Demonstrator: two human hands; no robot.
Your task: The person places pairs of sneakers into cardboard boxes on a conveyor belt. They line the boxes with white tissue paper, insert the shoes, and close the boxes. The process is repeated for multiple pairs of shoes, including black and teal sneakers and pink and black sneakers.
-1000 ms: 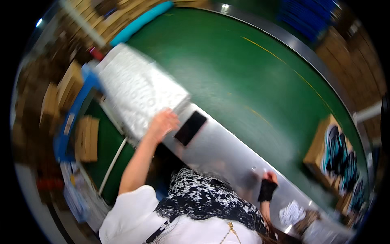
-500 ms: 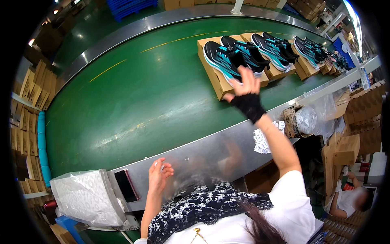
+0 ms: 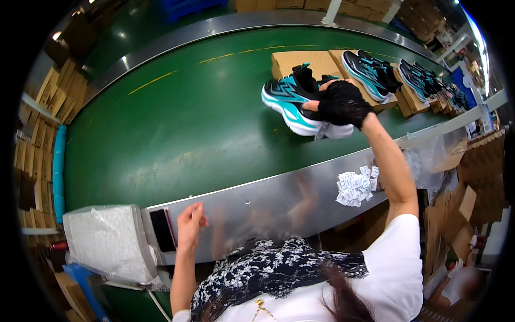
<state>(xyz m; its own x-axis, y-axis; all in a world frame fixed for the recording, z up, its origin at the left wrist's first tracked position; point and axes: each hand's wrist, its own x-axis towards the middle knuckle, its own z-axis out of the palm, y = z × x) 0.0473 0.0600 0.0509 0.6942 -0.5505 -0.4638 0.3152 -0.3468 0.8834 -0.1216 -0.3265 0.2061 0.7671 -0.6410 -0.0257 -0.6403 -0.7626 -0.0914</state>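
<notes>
My right hand [image 3: 343, 102], in a black fingerless glove, grips a pair of black, teal and white sneakers [image 3: 287, 104] by their upper sides. The pair is held over the green conveyor belt [image 3: 161, 134], in front of a brown shoe box [image 3: 306, 60]. My palm and glove partly hide the rear shoe. My bare left hand [image 3: 191, 221] hovers over the metal ledge [image 3: 252, 206] with its fingers curled together. Whatever may be between those fingers is too small to make out.
Several more sneakers [image 3: 370, 75] sit on boxes along the belt to the right. Small white packets [image 3: 354, 188] lie piled on the ledge. At the left are a phone [image 3: 163, 231] and a plastic-wrapped white stack [image 3: 110, 241]. Another person [image 3: 461, 284] is at the lower right.
My right hand has closed on the sneakers and lifted them off their box toward me, baring the box top. My left hand has curled its fingers and shifted slightly left.
</notes>
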